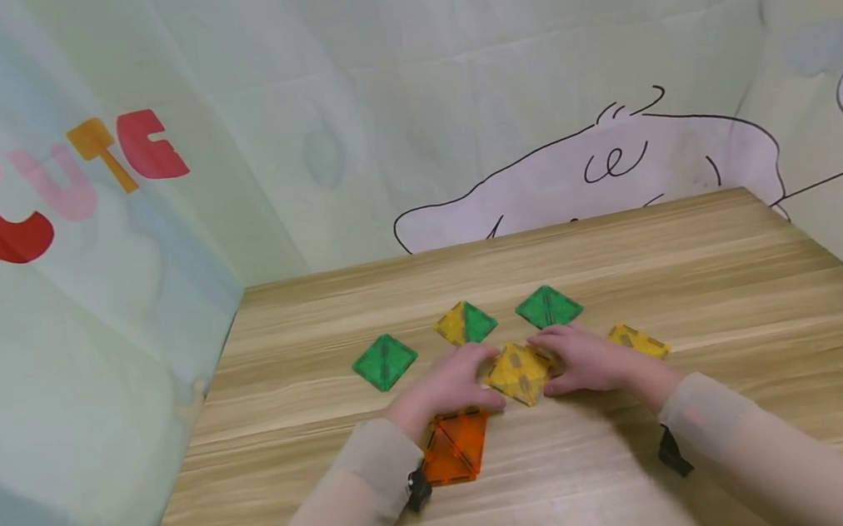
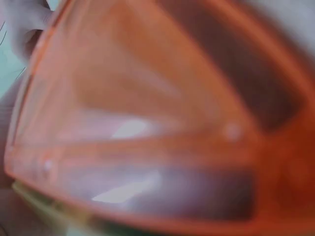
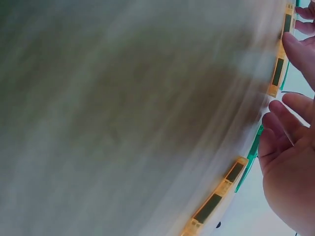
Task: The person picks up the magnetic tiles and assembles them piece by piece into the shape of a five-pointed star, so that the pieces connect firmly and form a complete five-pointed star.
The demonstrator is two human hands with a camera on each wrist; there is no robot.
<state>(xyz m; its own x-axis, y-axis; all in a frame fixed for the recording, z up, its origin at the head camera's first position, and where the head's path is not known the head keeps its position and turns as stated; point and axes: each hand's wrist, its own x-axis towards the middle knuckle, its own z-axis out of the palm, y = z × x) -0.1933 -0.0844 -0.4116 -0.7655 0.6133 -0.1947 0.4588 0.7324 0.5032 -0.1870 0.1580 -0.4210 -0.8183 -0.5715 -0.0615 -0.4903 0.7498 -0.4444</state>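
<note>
Between my two hands, yellow magnetic tiles (image 1: 519, 374) form a diamond on the wooden table. My left hand (image 1: 453, 384) grips the diamond's left side, thumb in front and fingers behind. On the opposite side, my right hand (image 1: 586, 357) holds the right corner the same way. The right wrist view catches the yellow tiles (image 3: 278, 71) edge-on, with the right hand (image 3: 290, 152) close by. Orange magnetic tiles (image 1: 456, 450) lie just under the left forearm; they fill most of the left wrist view, where the left hand (image 2: 22, 29) shows only at the edge.
Green tile pairs lie at the left (image 1: 385, 362) and back (image 1: 548, 307). A half-yellow, half-green pair (image 1: 466, 323) sits between them. One yellow tile (image 1: 639, 341) rests behind the right forearm. A printed cloth (image 1: 350, 135) hangs behind the table (image 1: 285, 333).
</note>
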